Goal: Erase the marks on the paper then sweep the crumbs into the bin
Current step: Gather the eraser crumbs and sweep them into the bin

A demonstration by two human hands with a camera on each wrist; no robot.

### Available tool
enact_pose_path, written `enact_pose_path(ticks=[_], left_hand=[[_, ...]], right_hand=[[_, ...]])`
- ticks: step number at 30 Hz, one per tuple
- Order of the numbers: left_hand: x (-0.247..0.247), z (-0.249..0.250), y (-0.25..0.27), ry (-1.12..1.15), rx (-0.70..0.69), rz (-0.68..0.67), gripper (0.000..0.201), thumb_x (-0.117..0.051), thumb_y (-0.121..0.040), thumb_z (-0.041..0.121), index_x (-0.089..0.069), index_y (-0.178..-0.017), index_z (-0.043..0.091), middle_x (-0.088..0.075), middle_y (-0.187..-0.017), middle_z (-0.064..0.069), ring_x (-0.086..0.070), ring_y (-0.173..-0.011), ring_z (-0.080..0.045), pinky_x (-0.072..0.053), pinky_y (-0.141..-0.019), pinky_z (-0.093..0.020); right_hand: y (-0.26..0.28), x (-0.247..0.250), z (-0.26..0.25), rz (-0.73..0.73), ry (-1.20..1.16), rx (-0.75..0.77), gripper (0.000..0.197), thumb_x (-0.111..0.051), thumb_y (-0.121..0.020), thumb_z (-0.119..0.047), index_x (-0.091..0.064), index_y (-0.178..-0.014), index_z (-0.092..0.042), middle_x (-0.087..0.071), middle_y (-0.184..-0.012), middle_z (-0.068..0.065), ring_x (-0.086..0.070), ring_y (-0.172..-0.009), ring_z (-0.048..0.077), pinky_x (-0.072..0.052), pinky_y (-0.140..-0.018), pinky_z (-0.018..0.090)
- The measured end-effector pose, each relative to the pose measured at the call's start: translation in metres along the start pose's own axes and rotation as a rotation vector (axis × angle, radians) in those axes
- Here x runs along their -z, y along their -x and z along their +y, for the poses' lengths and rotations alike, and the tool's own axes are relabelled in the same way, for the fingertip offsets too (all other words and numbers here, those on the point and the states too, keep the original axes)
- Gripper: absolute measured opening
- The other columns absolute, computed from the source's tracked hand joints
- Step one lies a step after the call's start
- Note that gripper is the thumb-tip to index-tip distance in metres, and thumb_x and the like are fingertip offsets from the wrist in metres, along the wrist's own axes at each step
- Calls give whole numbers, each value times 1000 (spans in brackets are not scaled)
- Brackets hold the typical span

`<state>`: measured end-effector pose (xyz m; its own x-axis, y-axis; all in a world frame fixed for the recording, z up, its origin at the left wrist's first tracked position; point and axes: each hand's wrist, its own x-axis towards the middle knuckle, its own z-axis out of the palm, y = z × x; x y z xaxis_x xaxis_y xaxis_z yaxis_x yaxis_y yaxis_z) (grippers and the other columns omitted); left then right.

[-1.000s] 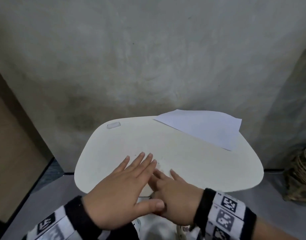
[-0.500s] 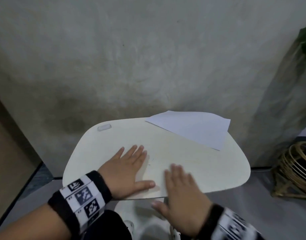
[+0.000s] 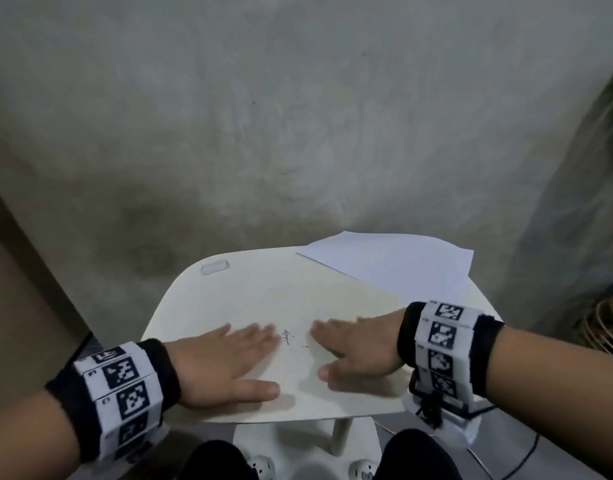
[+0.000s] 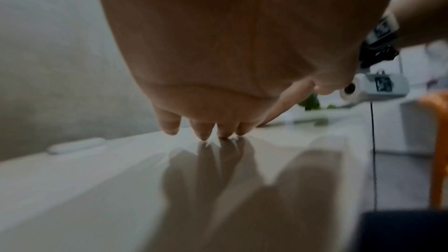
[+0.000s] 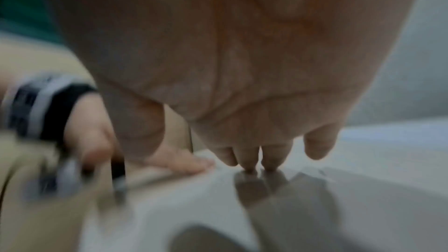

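Note:
A small heap of dark eraser crumbs (image 3: pixel 288 336) lies on the cream table top (image 3: pixel 263 292), near its front edge. My left hand (image 3: pixel 225 358) lies flat on the table just left of the crumbs, fingers straight and pointing right. My right hand (image 3: pixel 357 351) lies flat just right of them, fingers pointing left. Both hands hold nothing. The white paper (image 3: pixel 395 261) rests at the table's far right corner, partly over the edge. A white eraser (image 3: pixel 215 265) sits at the far left corner. In the left wrist view the left hand's fingertips (image 4: pixel 203 133) touch the table.
A grey wall stands right behind the table. A woven basket (image 3: pixel 606 327) sits on the floor at the right. My knees and the table's white leg (image 3: pixel 339 438) show below the front edge. A cable (image 3: pixel 526 459) runs across the floor at lower right.
My hands were overlapped at the front edge; they have spread apart, left hand to the left and right hand to the right. The crumbs now show between them.

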<state>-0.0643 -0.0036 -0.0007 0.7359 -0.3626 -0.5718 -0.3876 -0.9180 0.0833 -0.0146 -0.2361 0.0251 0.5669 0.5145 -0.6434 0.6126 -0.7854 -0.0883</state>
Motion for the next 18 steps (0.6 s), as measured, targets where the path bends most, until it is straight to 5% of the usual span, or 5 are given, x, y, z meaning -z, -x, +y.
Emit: enact_pose_path(ticks=[6,9,12,15,18], left_hand=[[21,-21,-14,30,125,151,138,18,-40,99,16,-155,22,22,-161,3,16,-149,-10,5,-120,-35],[26,-35,-22,8,250,96,153,20,-27,99,15,-155,15,19,-163,-2,13,-150,-15,2,-121,-38],[24,-17,-23,-37,96,-28,132,6,-48,97,18,-154,19,22,-162,3,14,-150,-12,3,-121,-37],[38,0,-19,-38,-67,6,94,-14,-84,78,12,-156,25,18,-162,8,14,-149,-8,6,-120,-36],[52,-23,-32,-34,90,190,107,-5,-73,86,10,-156,21,17,-163,4,10,-150,-11,3,-121,-37]], right_hand=[[-6,14,31,147,96,-296,82,-27,-95,-60,6,-153,-13,11,-161,2,2,-149,16,-5,-121,38],[-1,7,9,62,100,-60,80,-31,-95,-59,2,-154,-16,6,-161,-1,-7,-148,12,-8,-120,37],[-7,26,1,73,-98,34,72,-35,-97,-54,-12,-152,-12,-15,-160,2,-26,-141,14,-19,-115,32],[-16,33,9,242,44,-231,75,-33,-97,-55,-12,-153,-10,-10,-161,6,-15,-147,22,-13,-119,38],[-15,16,-6,93,112,-213,82,-33,-95,-58,0,-154,-11,6,-161,7,-3,-149,22,-7,-120,40]])
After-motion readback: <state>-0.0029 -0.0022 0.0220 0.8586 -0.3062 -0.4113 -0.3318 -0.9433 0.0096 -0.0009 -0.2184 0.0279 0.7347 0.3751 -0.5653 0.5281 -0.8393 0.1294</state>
